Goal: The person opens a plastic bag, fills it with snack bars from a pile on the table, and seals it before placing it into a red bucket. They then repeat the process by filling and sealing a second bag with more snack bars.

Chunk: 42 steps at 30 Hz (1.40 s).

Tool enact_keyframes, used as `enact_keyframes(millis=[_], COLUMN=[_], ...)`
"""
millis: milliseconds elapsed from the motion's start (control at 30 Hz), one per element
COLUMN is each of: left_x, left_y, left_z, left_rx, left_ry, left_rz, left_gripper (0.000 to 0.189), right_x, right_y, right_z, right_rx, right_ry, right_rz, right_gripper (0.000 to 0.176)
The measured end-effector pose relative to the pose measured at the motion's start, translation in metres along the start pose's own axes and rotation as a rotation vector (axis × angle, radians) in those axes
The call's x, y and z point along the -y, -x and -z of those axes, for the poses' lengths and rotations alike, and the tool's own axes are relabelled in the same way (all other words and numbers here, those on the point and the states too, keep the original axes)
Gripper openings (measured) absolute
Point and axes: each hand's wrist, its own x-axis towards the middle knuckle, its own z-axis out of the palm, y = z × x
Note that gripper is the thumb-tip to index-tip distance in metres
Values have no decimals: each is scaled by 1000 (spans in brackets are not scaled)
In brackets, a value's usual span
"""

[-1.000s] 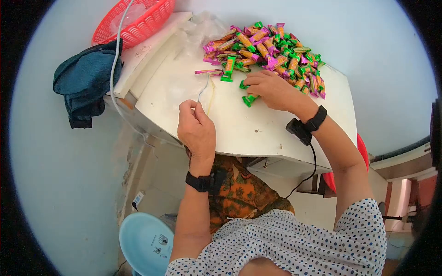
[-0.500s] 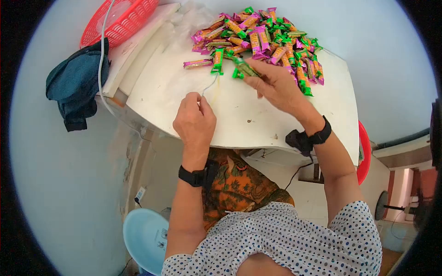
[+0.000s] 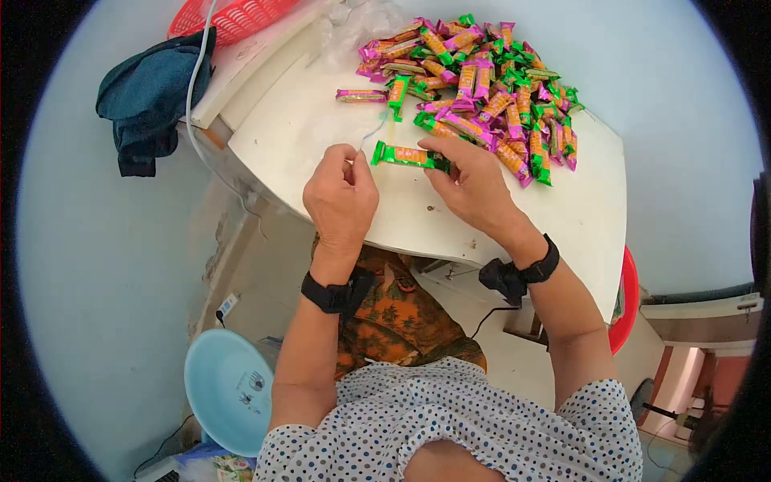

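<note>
My left hand [image 3: 341, 193] is closed in a pinch on a thin pale string [image 3: 373, 133], above the front part of the white table. Beside it, my right hand [image 3: 474, 181] grips one end of a green-wrapped bar [image 3: 406, 156], its other end pointing at my left fingers. Beyond the hands lies a heap of small bars [image 3: 482, 92] in green and pink wrappers. A green bar [image 3: 397, 96] and a pink bar [image 3: 361, 95] lie at the heap's left side, close to the string's far end.
The white table [image 3: 562, 217] has a curved front edge. At the back left are clear plastic [image 3: 361, 28], a red basket [image 3: 241, 20], a dark cloth [image 3: 148, 104] and a white cable [image 3: 190, 104]. A blue basin [image 3: 229, 394] stands below left, a red tub [image 3: 629, 301] right.
My right hand has drawn the green-wrapped bar away from the heap, down towards my left hand. My left hand keeps its pinch. The whole view has shifted slightly.
</note>
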Motion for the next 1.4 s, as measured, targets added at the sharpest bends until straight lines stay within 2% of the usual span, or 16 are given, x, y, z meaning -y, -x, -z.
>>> enact_keyframes(millis=[67, 167, 267, 367, 467, 667, 767, 867, 967, 1167, 1267, 1367, 1400], left_x=[-8, -20, -25, -32, -31, -31, -26, -27, -24, -23, -23, -20, -20], left_y=[6, 13, 18, 23, 27, 25, 24, 22, 21, 21, 20, 21, 21], left_z=[-3, -7, -10, -9, -13, -11, -11, -9, -12, -13, -13, -13, -13], left_rx=[15, -1, 28, 75, 42, 46, 65, 96, 9, 34, 47, 54, 56], left_ry=[36, 68, 88, 193, 180, 237, 233, 216, 172, 205, 188, 163, 170], left_rz=[-5, -18, 5, 42, -44, -36, -92, -66, -190, -151, -145, -146, -137], left_gripper=[5, 5, 6, 6, 6, 7, 8, 9, 11, 11, 11, 12, 12], right_x=[3, -8, -8, -2, -1, -3, -12, -13, -9, -20, -15, -16, -10], right_y=[1, 2, 2, 2, 5, 5, 5, 4, 1, 1, 0, -3, -6], right_z=[2, -3, -4, -4, -7, -18, -24, -22, -21, -45, -36, -17, -5], right_rx=[-37, -133, -129, -49, 30, 75, 99, 158, 213, 166, 177, -9, -56], right_ry=[2, 37, 7, -87, -100, -239, -291, -430, -467, -545, -341, -209, -67], right_rz=[-57, 150, 159, 73, -23, -31, -11, -185, -273, -130, -158, -105, -139], right_gripper=[24, 24, 21, 20, 21, 24, 24, 23, 22, 17, 17, 20, 23])
